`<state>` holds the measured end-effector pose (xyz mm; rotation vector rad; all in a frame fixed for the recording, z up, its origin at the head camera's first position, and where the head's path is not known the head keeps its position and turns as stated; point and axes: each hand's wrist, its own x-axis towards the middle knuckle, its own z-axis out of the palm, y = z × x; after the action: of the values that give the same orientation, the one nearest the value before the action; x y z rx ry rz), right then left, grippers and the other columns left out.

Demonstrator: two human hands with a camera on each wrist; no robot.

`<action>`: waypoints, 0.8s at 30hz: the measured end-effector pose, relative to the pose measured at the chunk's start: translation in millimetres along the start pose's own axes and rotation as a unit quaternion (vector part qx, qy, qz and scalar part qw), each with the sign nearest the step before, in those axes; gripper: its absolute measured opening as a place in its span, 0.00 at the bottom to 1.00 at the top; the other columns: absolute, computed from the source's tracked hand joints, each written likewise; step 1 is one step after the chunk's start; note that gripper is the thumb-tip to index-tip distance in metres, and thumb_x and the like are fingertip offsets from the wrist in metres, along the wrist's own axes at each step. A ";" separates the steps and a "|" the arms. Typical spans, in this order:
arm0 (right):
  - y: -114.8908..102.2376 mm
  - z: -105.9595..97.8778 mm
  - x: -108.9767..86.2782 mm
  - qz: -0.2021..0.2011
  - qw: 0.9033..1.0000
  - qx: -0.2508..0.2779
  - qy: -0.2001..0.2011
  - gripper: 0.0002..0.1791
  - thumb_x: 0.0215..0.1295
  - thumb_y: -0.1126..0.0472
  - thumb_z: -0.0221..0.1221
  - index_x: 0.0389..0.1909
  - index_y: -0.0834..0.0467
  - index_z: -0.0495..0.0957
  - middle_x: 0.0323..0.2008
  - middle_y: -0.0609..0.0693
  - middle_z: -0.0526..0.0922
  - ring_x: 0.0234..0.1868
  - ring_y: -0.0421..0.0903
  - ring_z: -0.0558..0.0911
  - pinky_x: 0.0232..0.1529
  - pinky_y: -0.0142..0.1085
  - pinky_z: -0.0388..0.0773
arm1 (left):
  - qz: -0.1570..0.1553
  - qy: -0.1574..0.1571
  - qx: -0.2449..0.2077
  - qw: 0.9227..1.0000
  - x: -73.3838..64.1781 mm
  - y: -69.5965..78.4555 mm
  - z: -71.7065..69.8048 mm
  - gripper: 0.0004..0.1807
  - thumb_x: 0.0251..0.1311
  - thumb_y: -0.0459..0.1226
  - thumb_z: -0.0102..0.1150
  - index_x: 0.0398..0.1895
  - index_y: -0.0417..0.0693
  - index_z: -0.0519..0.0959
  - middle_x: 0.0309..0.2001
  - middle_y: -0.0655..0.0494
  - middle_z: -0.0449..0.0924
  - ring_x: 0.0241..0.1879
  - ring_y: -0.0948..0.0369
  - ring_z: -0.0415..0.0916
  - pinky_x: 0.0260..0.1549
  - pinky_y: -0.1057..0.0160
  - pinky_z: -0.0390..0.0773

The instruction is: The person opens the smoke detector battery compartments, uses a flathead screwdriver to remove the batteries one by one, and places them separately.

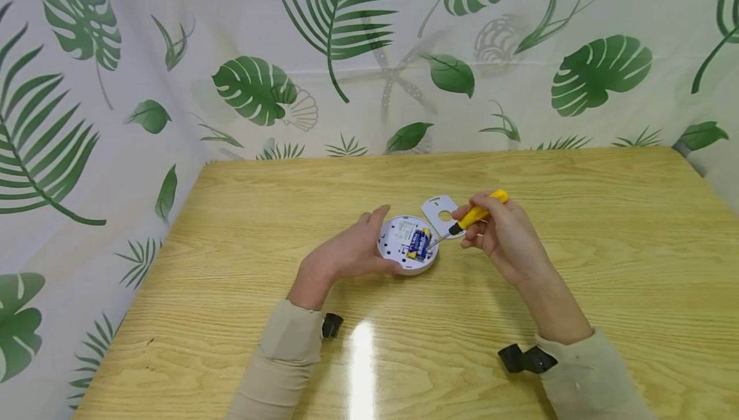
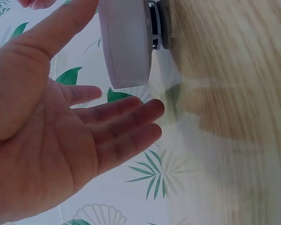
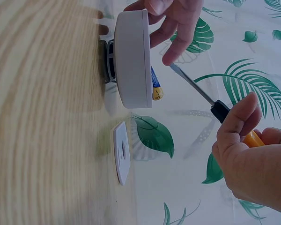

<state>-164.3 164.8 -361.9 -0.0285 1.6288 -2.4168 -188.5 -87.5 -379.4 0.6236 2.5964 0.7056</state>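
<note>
A round white detector-like device [image 1: 395, 240] has its inner side up and blue-and-yellow batteries [image 1: 419, 243] in its slot. My left hand [image 1: 349, 250] spreads round its left side, with the thumb at the near rim. In the left wrist view the left fingers [image 2: 117, 126] are extended and the palm is bare. My right hand [image 1: 508, 234] grips the yellow handle of a screwdriver [image 1: 475, 215], its metal shaft aimed at the batteries' right end. Whether the tip touches a battery is hard to tell. In the right wrist view, one battery's yellow end [image 3: 157, 93] sticks up above the rim.
A flat white mounting plate [image 1: 434, 205] with a round hole lies behind and right of the device. All stands on a light wooden table [image 1: 260, 202]. A leaf-patterned cloth [image 1: 369, 112] covers the wall behind and at the left.
</note>
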 end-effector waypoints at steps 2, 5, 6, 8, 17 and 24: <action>0.0 0.1 0.2 0.002 1.000 -0.001 0.003 0.08 0.78 0.58 0.47 0.40 0.58 0.70 0.31 0.47 0.84 0.20 0.39 0.75 0.28 0.31 0.80 | 0.011 0.000 -0.005 1.000 0.5 -0.5 0.6 0.61 0.53 0.49 0.74 0.80 0.48 0.41 0.72 0.38 0.56 0.66 0.51 0.65 0.67 0.54 0.65; 0.3 -0.4 0.1 0.004 1.000 -0.005 0.005 0.08 0.78 0.58 0.46 0.40 0.59 0.70 0.31 0.47 0.84 0.20 0.39 0.75 0.28 0.31 0.80 | 0.026 -0.005 -0.012 1.000 1.1 -1.0 1.1 0.62 0.52 0.46 0.76 0.80 0.50 0.41 0.71 0.38 0.57 0.66 0.51 0.65 0.67 0.54 0.65; 0.7 -0.8 0.2 0.005 1.000 -0.004 0.006 0.08 0.78 0.58 0.46 0.40 0.59 0.70 0.31 0.48 0.84 0.20 0.39 0.75 0.28 0.31 0.80 | 0.030 -0.006 -0.013 0.999 1.3 -1.2 1.2 0.62 0.52 0.45 0.76 0.80 0.49 0.41 0.70 0.38 0.58 0.66 0.51 0.65 0.67 0.53 0.65; 1.3 -1.5 0.2 0.007 1.000 -0.004 0.006 0.08 0.78 0.59 0.46 0.40 0.58 0.70 0.31 0.47 0.84 0.20 0.39 0.75 0.28 0.31 0.80 | 0.034 -0.010 -0.013 0.999 1.1 -1.1 1.1 0.62 0.52 0.45 0.76 0.80 0.49 0.41 0.70 0.38 0.60 0.66 0.51 0.65 0.67 0.53 0.65; 1.2 -4.1 2.5 0.025 1.000 -0.006 0.017 0.08 0.78 0.59 0.46 0.41 0.58 0.69 0.31 0.47 0.83 0.20 0.39 0.74 0.28 0.31 0.79 | 0.016 -0.010 -0.004 1.000 -3.4 0.8 -6.1 0.58 0.53 0.48 0.74 0.79 0.46 0.46 0.70 0.42 0.65 0.69 0.52 0.64 0.68 0.55 0.63; 0.7 -5.4 3.0 0.028 0.999 -0.005 0.018 0.08 0.78 0.58 0.46 0.40 0.57 0.70 0.31 0.48 0.83 0.21 0.40 0.73 0.29 0.31 0.79 | -0.010 -0.036 0.005 0.999 -5.3 -0.8 -7.0 0.59 0.55 0.51 0.72 0.80 0.47 0.42 0.74 0.41 0.59 0.75 0.49 0.53 0.71 0.53 0.57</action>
<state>-167.8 168.9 -364.9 0.0593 1.6334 -2.3806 -187.6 -93.4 -373.0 0.6129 2.5381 0.6516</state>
